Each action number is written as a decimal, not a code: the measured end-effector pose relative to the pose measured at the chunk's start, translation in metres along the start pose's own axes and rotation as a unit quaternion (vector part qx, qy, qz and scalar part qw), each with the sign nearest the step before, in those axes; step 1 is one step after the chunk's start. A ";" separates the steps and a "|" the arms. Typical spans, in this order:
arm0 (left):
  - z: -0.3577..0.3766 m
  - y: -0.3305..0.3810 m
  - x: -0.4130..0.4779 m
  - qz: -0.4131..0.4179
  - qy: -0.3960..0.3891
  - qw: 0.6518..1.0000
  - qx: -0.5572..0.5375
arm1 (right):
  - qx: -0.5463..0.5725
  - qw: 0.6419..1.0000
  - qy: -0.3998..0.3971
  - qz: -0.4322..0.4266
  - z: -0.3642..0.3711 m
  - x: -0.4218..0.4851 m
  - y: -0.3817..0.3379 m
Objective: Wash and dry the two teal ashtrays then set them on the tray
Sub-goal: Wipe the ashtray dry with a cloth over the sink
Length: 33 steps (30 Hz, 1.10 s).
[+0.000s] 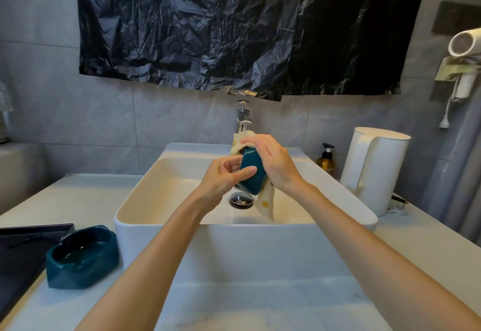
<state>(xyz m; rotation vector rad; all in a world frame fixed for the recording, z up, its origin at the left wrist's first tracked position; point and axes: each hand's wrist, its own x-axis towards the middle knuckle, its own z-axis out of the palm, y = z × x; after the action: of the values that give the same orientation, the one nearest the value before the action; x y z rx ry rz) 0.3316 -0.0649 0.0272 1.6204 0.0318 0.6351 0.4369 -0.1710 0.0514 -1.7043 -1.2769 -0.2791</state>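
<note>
Grey wall tiles back a bathroom counter (260, 304), with a crinkled black plastic sheet (234, 31) hung above the hands. Both hands meet over a white sink (182, 222), above its drain (241, 199) and just in front of the tap (243, 117).

The left hand (223, 174) grips one teal ashtray (251, 172), thumb curled across its near face and fingers behind it, holding it tipped on edge. The right hand (273, 164) curls over the top and far side of it, pressing a cloth (265, 205) against it. The cloth is cream, bunches above the right fingers and hangs below the right wrist into the basin, a yellow dot showing on it. The ashtray hangs clear of the basin floor, between the two hands.

A second teal ashtray (83, 256) sits upright on the counter, well to the left of the left forearm and nearer the person than the hands; its hollow looks glossy. It stands just beside the edge of a dark tray (23, 247) further left; whether they touch cannot be told.

Right of the right hand, past the sink rim, stand an amber pump bottle (326, 161) and a white kettle (374, 169). Higher on the right wall, a white hair dryer (466, 41) rests in a holder.
</note>
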 end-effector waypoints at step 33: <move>0.006 -0.001 -0.006 0.032 -0.074 0.995 0.054 | 0.352 0.836 -0.126 0.401 -0.026 -0.002 -0.009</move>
<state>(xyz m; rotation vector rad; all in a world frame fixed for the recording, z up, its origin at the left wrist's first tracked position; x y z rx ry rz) 0.3296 -0.0726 0.0244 1.7754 -0.0965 0.5692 0.4375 -0.1924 0.0684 -1.4680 -0.5904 0.8447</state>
